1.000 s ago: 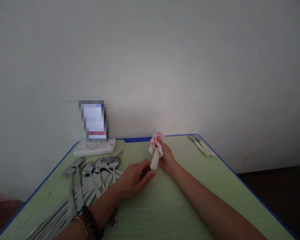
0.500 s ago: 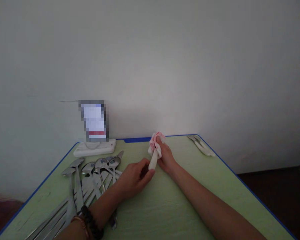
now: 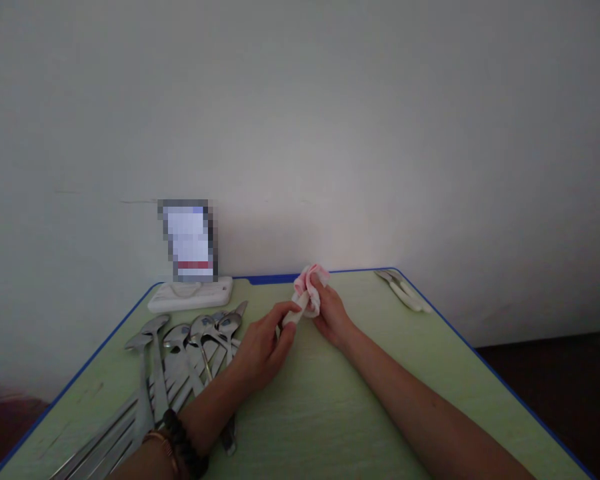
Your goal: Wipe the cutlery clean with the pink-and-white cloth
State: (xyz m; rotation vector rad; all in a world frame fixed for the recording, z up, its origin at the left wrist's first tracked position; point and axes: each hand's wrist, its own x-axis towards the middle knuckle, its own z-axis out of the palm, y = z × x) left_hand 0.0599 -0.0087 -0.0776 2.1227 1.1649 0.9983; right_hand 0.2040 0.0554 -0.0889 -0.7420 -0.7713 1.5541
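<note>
My left hand (image 3: 265, 343) pinches the end of a white handle (image 3: 294, 317) between thumb and fingers. The handle looks like those on the white-handled cutlery at the table's far right. Its other end goes into a crumpled pink and white cloth (image 3: 310, 277), so the kind of utensil is hidden. Closed around that cloth from the right is my right hand (image 3: 333, 313). Both hands are over the middle of the table, close together. Left of my left hand lies a pile of metal spoons and other cutlery (image 3: 180, 360), partly covered by my left forearm.
Two white-handled pieces of cutlery (image 3: 405, 293) lie near the far right corner of the green table (image 3: 330, 413), which has a blue edge. A blurred-out screen (image 3: 190, 240) stands on a white base (image 3: 195, 293) at the back left. A bare wall (image 3: 300, 133) rises behind.
The white handle has tilted, its free end swinging left and slightly up with my left hand. My right hand and the cloth have shifted very slightly left.
</note>
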